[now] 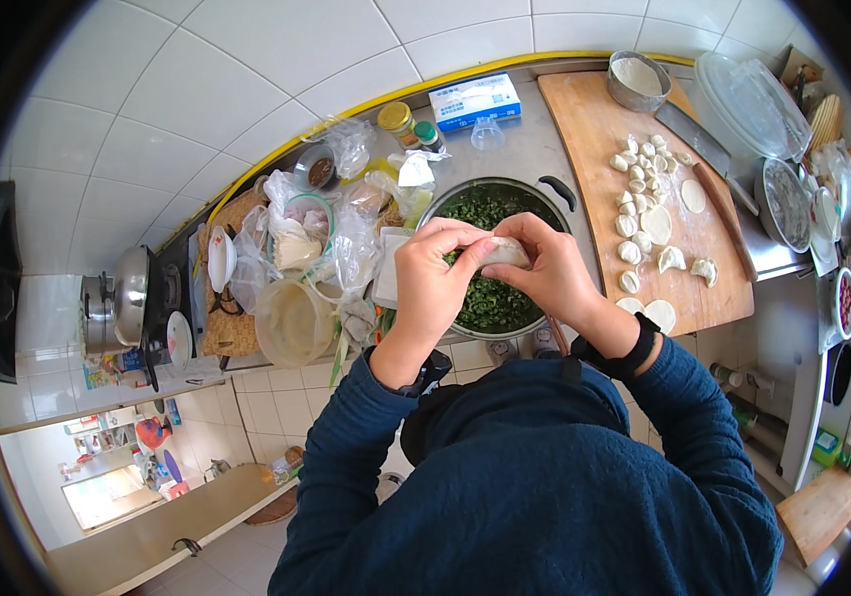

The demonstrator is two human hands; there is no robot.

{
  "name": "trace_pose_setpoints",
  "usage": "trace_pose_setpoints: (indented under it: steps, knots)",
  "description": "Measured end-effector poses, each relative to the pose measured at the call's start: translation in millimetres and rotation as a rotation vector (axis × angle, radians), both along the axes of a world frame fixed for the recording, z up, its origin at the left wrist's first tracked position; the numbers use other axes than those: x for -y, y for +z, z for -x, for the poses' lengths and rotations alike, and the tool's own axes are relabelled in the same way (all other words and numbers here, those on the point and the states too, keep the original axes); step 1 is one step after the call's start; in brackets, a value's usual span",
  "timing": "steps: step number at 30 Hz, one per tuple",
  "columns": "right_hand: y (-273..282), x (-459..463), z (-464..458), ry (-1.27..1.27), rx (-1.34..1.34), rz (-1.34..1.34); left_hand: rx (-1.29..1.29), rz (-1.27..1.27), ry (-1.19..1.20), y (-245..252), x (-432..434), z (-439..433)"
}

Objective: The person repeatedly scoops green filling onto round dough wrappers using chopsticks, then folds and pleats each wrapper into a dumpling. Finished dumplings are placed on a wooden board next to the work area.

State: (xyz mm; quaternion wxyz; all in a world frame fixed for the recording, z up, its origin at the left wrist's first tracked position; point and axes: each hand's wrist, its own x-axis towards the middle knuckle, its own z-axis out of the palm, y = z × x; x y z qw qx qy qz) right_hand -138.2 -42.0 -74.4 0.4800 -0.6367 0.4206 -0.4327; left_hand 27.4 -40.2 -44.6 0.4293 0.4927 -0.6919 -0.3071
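Note:
Between my two hands is a folded dumpling (509, 254), its edge pinched by my fingers. My left hand (440, 261) grips its left end, and my right hand (548, 261) grips its right end. Both are above a metal pot (498, 183) with chopped green filling (496, 302) in it. On the floured wooden board (578, 127) to the right lie several small dough pieces (628, 226), round flat wrappers (656, 223) and two finished dumplings (670, 258). A wooden rolling pin (725, 221) lies along the board's right side.
A bowl of flour (638, 77) and a cleaver (693, 138) sit at the board's far right. Left of the pot are plastic bags (357, 238) and a translucent tub (292, 320). Behind stand a blue-white box (476, 102) and jars (396, 121). A pot handle (558, 192) sticks out toward the board.

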Motion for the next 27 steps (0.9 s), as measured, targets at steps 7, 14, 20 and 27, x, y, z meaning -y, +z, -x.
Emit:
trace_pose_setpoints:
  steps: [7,14,20,27]
  knots:
    - [0,-2,-3,-0.042,0.077,-0.072,0.069,0.037,0.01,7,0,4]
    - [-5,1,-3,0.002,0.096,-0.1,0.029,-0.004,-0.13,4,7,3]
    - [-12,0,-3,0.043,0.228,-0.181,0.005,-0.031,-0.191,2,10,-4]
    - [-16,5,1,0.086,0.45,-0.303,-0.525,-0.606,0.032,10,6,-31]
